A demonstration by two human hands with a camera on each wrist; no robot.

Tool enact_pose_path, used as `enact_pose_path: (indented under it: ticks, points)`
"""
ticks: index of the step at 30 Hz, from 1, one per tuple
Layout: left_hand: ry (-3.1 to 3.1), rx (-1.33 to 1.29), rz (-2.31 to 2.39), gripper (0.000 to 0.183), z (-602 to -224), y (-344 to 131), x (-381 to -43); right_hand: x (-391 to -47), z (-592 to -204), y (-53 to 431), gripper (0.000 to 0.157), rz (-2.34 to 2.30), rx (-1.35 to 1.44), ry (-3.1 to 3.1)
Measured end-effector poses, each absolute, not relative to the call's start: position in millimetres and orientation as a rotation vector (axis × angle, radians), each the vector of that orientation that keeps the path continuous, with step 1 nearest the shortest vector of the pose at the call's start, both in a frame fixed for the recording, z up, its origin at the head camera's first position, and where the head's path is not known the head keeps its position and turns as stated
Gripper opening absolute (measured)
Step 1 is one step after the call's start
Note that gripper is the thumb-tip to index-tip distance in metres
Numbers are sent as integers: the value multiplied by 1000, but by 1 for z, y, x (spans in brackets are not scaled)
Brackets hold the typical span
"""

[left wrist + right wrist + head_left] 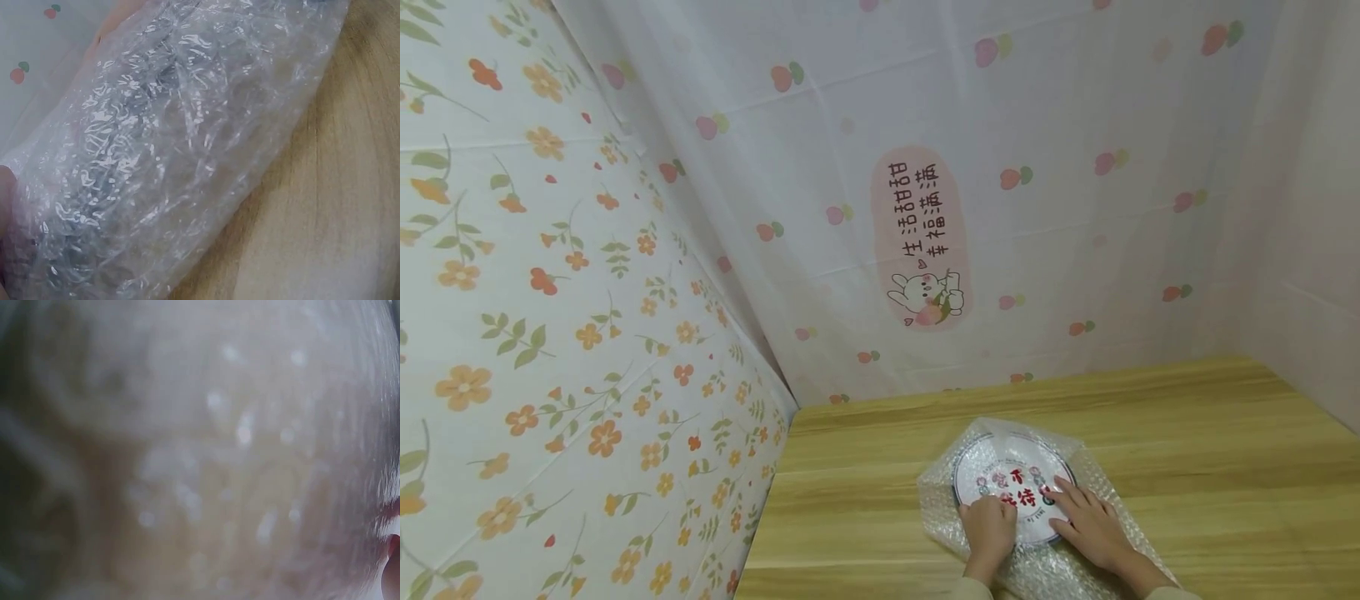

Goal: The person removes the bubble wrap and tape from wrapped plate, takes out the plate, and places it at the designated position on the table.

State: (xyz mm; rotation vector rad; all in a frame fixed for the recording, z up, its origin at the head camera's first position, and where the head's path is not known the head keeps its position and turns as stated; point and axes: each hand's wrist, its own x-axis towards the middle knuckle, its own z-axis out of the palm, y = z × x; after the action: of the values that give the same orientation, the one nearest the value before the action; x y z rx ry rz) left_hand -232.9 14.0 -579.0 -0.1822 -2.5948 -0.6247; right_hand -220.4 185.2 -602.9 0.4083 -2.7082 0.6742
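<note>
In the head view, a round white plate [1037,527] with a dark blue rim and red characters lies in clear bubble wrap [942,500] near the table's front. Glossy film shows over its upper left part. My left hand [990,532] is at the plate's lower left, fingers curled, and appears to pinch the wrap. On the right side of the plate rests my right hand [1093,527], its fingers spread and fairly straight. Crinkled bubble wrap [187,137] fills much of the left wrist view, with a fingertip at the left edge. Blurred wrap [250,456] fills the right wrist view.
The wood-grain table [850,500] extends to both sides of the wrap. A flowered cloth [587,375] hangs along the left, and a pale cloth [1037,250] with a printed rabbit and characters hangs behind the table.
</note>
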Motion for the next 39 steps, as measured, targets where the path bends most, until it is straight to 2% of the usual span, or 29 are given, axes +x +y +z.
enact_pose_path:
  ticks: [39]
  points:
    - [-2486, -253, -846, 24, -581, 8, -229, -219, -602, 185, 41, 681, 405, -2718]
